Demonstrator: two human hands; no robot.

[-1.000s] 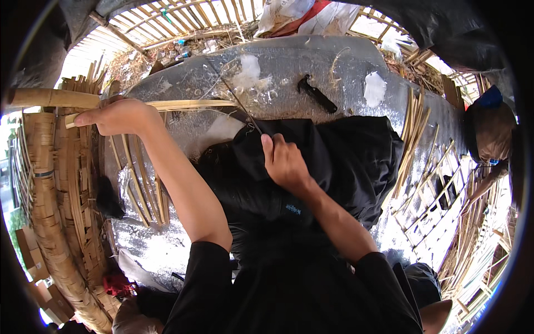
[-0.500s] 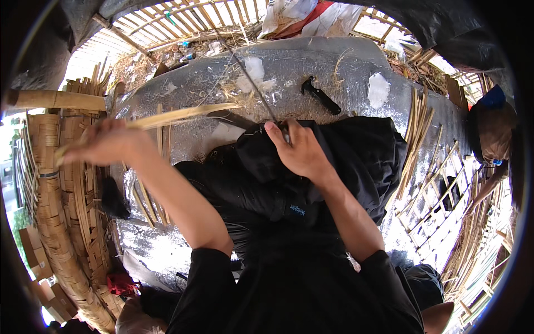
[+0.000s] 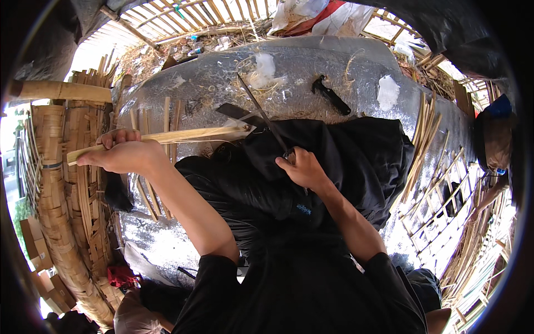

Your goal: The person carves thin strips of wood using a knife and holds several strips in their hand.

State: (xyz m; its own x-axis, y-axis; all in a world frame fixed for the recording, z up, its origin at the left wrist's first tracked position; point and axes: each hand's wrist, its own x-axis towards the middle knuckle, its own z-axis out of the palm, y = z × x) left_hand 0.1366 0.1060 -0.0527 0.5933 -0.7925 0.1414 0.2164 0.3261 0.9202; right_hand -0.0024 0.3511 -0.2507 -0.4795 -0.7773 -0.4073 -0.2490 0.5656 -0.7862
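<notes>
My left hand [image 3: 119,153] is closed around a pale bamboo strip [image 3: 189,134], which lies roughly level from left to right, its wider end reaching toward my lap. In my right hand [image 3: 305,168] is a long, thin-bladed knife [image 3: 257,104], gripped by its handle over the dark cloth [image 3: 350,150] on my lap. The blade slants up and left, passing close to the strip's right end; I cannot tell whether they touch. A flat, dark piece [image 3: 236,113] lies just beyond that end.
A black hammer [image 3: 332,96] lies on the grey sheet [image 3: 311,58] beyond my lap. Bamboo strips [image 3: 423,139] lie to the right, near a woven bamboo lattice [image 3: 436,203]. Thick bamboo poles [image 3: 55,222] stand at the left. Behind, a slatted fence [image 3: 183,19] borders scattered litter.
The knife and my right hand have come nearer my body. The bamboo strip's right end has dropped toward my lap, still held by my left hand. The view has shifted slightly.
</notes>
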